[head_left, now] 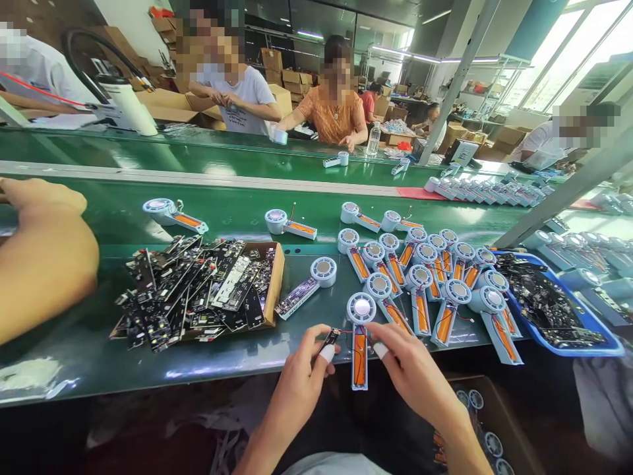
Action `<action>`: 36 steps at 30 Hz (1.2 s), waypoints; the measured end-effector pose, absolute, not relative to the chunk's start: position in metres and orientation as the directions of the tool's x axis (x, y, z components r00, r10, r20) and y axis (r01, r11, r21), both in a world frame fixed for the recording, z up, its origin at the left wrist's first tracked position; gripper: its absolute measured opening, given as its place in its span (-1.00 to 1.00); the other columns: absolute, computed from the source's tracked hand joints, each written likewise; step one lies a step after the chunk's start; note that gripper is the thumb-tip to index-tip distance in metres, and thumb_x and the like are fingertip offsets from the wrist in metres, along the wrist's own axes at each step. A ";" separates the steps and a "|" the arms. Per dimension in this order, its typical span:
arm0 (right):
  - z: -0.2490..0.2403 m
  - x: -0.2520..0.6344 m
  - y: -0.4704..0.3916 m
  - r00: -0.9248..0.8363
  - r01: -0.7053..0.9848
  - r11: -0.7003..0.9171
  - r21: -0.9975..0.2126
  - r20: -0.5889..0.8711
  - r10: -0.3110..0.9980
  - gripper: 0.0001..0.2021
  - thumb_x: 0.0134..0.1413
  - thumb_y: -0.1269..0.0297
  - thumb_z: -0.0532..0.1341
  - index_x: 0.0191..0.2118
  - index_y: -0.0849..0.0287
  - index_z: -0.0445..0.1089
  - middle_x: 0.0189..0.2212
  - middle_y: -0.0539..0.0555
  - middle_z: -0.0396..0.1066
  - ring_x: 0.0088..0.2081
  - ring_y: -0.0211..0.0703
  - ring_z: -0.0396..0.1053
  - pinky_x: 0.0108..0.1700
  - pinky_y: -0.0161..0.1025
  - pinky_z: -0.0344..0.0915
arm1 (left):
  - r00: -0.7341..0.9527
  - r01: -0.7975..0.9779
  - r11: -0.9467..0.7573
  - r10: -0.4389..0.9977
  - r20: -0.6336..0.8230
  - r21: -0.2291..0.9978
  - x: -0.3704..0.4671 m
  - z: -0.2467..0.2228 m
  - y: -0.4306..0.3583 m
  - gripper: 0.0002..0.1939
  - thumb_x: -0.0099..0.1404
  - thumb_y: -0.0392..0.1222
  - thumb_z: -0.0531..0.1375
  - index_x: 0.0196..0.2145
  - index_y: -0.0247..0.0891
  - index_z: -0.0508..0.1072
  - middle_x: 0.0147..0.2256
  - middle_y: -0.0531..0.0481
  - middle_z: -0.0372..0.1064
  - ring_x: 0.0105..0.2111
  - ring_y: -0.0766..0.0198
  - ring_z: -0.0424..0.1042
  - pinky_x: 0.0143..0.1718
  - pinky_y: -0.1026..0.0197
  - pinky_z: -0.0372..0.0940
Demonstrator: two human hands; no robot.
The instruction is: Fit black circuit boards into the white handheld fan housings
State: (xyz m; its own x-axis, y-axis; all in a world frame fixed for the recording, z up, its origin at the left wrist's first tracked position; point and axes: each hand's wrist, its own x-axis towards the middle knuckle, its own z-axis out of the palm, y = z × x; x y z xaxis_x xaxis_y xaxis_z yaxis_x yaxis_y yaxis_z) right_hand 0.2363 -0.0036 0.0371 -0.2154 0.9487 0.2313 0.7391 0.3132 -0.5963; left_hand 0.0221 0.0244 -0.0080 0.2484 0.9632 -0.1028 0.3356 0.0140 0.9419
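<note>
Between my hands a pale blue handheld fan (360,356) lies at the bench's front edge, its handle open over an orange battery and thin wires. My left hand (301,369) pinches a small black circuit board (330,340) just left of the fan, and a red wire runs between the two. My right hand (413,363) is closed at the fan's right side, index finger beside the round head; what its fingertips hold is too small to make out. White covers show on both thumbs. Left of the fan sits another fan (324,270) with a board in its handle.
A cardboard tray (277,284) heaped with circuit boards stands left. Several open fans (457,290) crowd the right, before a blue tray (610,346) of black boards. A co-worker's arm (47,264) reaches in at left. Below right is a box of fans (514,422).
</note>
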 end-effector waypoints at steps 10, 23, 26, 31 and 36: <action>0.040 0.246 0.009 -0.336 0.593 0.360 -0.720 0.185 0.924 -0.70 0.31 0.51 0.09 -0.03 0.05 0.48 -0.13 0.03 0.59 -0.10 -0.13 0.55 -0.05 -0.24 0.45 | 0.279 0.452 -0.204 0.957 0.080 0.868 0.022 -0.002 0.026 -0.59 0.35 -0.23 -0.08 0.02 -0.17 0.46 -0.28 -0.08 0.54 -0.33 0.14 0.51 -0.24 0.16 0.39; 0.023 0.207 0.028 -0.278 0.625 0.538 -0.566 0.482 0.831 -0.79 0.35 0.45 0.06 -0.15 0.10 0.43 -0.26 0.09 0.48 -0.23 -0.16 0.48 -0.19 -0.27 0.44 | 0.241 0.330 -0.061 0.970 -0.022 0.942 0.029 0.008 0.021 -0.74 0.36 -0.16 -0.03 -0.23 -0.18 0.45 -0.59 0.12 0.25 -0.58 0.24 0.26 -0.45 0.24 0.24; 0.018 0.204 0.025 -0.257 0.578 0.530 -0.620 0.479 0.840 -0.78 0.34 0.47 0.05 -0.15 0.12 0.43 -0.27 0.09 0.47 -0.24 -0.16 0.47 -0.19 -0.26 0.45 | 0.268 0.274 0.007 0.960 -0.084 0.962 0.031 0.009 0.021 -0.68 0.42 -0.04 -0.04 -0.14 -0.21 0.45 -0.61 0.15 0.21 -0.60 0.26 0.22 -0.50 0.27 0.19; 0.019 0.206 0.021 -0.314 0.601 0.525 -0.603 0.426 0.849 -0.79 0.36 0.44 0.05 -0.09 0.10 0.41 -0.21 0.11 0.46 -0.20 -0.14 0.47 -0.16 -0.23 0.46 | 0.257 0.288 -0.064 0.966 -0.013 0.956 0.034 0.011 0.024 -0.66 0.41 0.04 0.03 -0.23 -0.21 0.50 -0.62 0.14 0.18 -0.58 0.26 0.21 -0.49 0.28 0.17; 0.020 0.209 0.021 -0.400 0.678 0.597 -0.430 0.465 0.790 -0.77 0.35 0.47 0.05 -0.09 0.12 0.42 -0.26 0.12 0.43 -0.27 -0.13 0.44 -0.22 -0.22 0.45 | 0.258 0.287 -0.059 0.966 -0.018 0.956 0.035 0.010 0.025 -0.66 0.41 0.03 0.01 -0.31 -0.21 0.47 -0.62 0.13 0.20 -0.59 0.28 0.22 -0.52 0.28 0.17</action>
State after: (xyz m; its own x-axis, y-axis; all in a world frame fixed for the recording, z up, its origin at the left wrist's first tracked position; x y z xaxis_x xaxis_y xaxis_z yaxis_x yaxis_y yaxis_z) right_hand 0.2094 0.0205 0.0200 -0.4002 0.7896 0.4651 0.6778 0.5966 -0.4297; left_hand 0.0348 0.0250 0.0103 0.2576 0.9661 -0.0180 0.2866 -0.0586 0.9563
